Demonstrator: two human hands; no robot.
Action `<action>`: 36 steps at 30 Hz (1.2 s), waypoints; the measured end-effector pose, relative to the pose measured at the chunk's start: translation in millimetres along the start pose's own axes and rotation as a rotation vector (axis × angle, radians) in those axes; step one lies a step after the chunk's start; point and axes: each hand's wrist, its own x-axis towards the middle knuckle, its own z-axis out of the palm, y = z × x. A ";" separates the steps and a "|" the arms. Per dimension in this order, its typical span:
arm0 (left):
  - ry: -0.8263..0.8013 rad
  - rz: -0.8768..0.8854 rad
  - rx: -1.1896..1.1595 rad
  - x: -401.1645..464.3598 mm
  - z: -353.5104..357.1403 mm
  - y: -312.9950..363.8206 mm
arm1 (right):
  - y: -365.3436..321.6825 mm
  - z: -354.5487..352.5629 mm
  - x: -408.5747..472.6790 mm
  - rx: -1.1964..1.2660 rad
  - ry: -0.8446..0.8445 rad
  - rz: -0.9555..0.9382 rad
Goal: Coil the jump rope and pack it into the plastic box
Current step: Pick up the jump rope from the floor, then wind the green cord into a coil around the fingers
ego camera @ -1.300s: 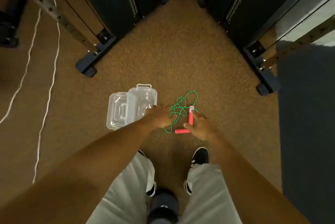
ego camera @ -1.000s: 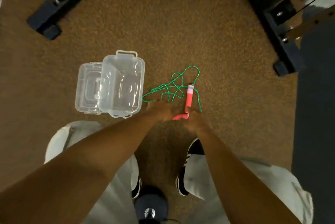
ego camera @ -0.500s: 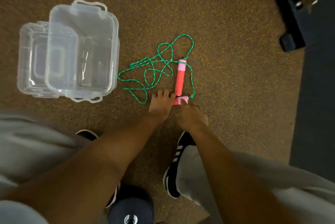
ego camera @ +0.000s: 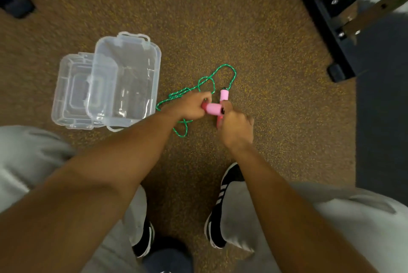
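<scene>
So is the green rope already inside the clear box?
No, the green rope lies loose on the carpet beside the clear box.

1 head-worn wide-angle view looks steeply down from above both forearms onto the carpet (ego camera: pixel 254 56), close to the hands. The box (ego camera: pixel 125 78) lies at left, a dark frame (ego camera: pixel 331 36) at upper right, and shoes (ego camera: pixel 229 175) at the bottom.

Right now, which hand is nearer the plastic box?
Left. The left hand grips a pink handle just off the plastic box, on its right side in the picture. The right hand grips the other handle farther from it.
</scene>
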 end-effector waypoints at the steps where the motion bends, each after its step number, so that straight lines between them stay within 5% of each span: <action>1: 0.031 -0.011 -0.012 -8.1 -15.1 2.8 | -3.1 -11.9 0.5 0.064 0.029 0.001; 6: 0.170 -0.036 -0.030 -59.0 -74.0 11.7 | -23.8 -76.4 -13.3 0.620 0.172 0.004; 10: 0.212 -0.030 -0.077 -108.9 -104.0 37.5 | -49.7 -124.6 -40.7 0.866 0.278 -0.186; 17: 0.317 0.292 -0.485 -184.8 -121.1 90.0 | -75.1 -161.8 -79.1 0.813 0.368 -0.446; 23: 0.520 0.421 -0.483 -235.1 -119.7 104.4 | -82.4 -182.5 -98.7 0.823 0.380 -0.576; 31: 0.539 0.298 -1.070 -287.1 -139.6 114.9 | -73.7 -195.8 -126.2 0.858 0.182 -0.612; 36: 0.492 0.262 -0.971 -298.8 -149.3 114.0 | -81.5 -199.2 -135.9 0.941 0.233 -0.623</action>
